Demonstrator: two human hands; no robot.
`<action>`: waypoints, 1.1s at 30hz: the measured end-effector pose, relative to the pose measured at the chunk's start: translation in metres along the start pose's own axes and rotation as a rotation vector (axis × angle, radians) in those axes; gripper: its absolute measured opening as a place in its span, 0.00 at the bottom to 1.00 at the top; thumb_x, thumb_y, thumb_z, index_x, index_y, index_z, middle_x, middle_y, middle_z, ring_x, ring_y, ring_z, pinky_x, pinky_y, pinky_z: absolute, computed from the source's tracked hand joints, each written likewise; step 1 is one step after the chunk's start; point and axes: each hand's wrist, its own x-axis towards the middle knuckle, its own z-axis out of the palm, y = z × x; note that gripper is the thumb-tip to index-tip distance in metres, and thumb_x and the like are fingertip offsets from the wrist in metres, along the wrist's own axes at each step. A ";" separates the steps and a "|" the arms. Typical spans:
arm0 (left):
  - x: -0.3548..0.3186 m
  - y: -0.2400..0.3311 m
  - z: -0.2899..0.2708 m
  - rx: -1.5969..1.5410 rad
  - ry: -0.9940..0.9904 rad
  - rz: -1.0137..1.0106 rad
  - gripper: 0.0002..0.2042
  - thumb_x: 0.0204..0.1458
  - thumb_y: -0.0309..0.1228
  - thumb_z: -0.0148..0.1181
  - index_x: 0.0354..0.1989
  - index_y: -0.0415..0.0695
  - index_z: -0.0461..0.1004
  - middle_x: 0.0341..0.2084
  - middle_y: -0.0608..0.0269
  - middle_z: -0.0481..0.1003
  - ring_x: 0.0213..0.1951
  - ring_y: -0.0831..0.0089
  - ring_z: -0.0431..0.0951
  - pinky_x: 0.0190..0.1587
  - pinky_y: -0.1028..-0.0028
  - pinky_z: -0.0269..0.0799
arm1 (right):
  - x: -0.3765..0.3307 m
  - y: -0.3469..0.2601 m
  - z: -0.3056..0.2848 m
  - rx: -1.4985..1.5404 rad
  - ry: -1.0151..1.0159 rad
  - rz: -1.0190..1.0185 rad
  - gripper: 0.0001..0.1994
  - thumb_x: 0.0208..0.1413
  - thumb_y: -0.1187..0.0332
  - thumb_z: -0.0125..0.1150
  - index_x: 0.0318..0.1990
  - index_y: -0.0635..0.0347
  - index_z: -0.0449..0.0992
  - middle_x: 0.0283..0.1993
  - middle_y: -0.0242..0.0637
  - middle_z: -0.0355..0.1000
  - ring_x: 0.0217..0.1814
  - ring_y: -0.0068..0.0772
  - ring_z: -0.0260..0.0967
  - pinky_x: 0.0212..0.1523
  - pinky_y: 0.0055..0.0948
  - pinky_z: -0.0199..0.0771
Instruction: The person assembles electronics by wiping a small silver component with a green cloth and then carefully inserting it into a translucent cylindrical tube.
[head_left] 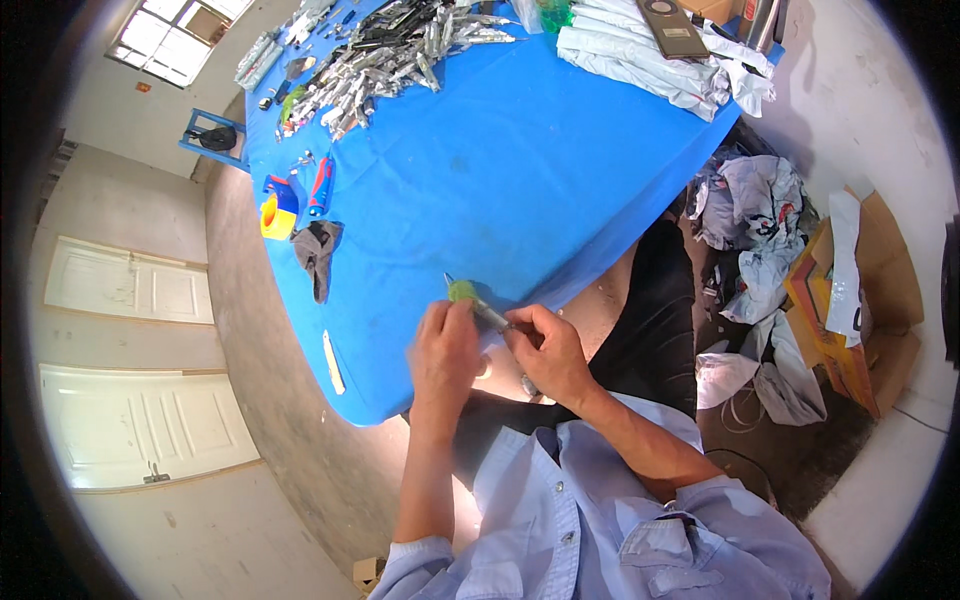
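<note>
Over the near edge of the blue-covered table [470, 170], I hold a slim silvery tool [489, 315] with a green part [462, 291] and a pointed tip towards the table. My left hand [445, 350], a little blurred, is closed by the green part. The fingers of my right hand [550, 350] pinch the silvery shaft further back. My fingers hide parts of the tool, and its exact kind is unclear.
A heap of slim silvery pieces [380, 75] lies at the far left. Nearer are a yellow-and-blue tape dispenser [280, 208], a red-and-blue handled tool [320, 187], a grey cloth [316, 255] and a pale strip [333, 362]. White plastic packages [640, 55] and an open carton [870, 300] are right.
</note>
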 end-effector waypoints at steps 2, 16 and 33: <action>0.005 -0.013 -0.001 0.021 0.031 0.013 0.09 0.59 0.21 0.63 0.46 0.42 0.82 0.37 0.53 0.79 0.38 0.51 0.82 0.38 0.58 0.79 | -0.001 0.002 0.002 -0.017 -0.002 -0.006 0.11 0.65 0.74 0.65 0.52 0.70 0.79 0.41 0.43 0.84 0.42 0.26 0.81 0.43 0.30 0.80; -0.001 0.017 -0.013 -0.117 0.081 -0.065 0.08 0.58 0.21 0.66 0.45 0.39 0.83 0.39 0.49 0.81 0.40 0.50 0.84 0.41 0.59 0.80 | -0.004 0.002 0.001 -0.055 0.009 -0.014 0.14 0.66 0.74 0.65 0.56 0.70 0.79 0.42 0.36 0.81 0.40 0.19 0.76 0.41 0.23 0.78; 0.022 -0.035 -0.001 -0.061 0.047 -0.113 0.07 0.62 0.24 0.62 0.46 0.40 0.82 0.38 0.48 0.80 0.39 0.47 0.82 0.42 0.56 0.77 | -0.008 -0.012 0.001 -0.085 -0.054 0.011 0.12 0.64 0.73 0.64 0.51 0.68 0.82 0.37 0.46 0.84 0.38 0.31 0.82 0.40 0.34 0.80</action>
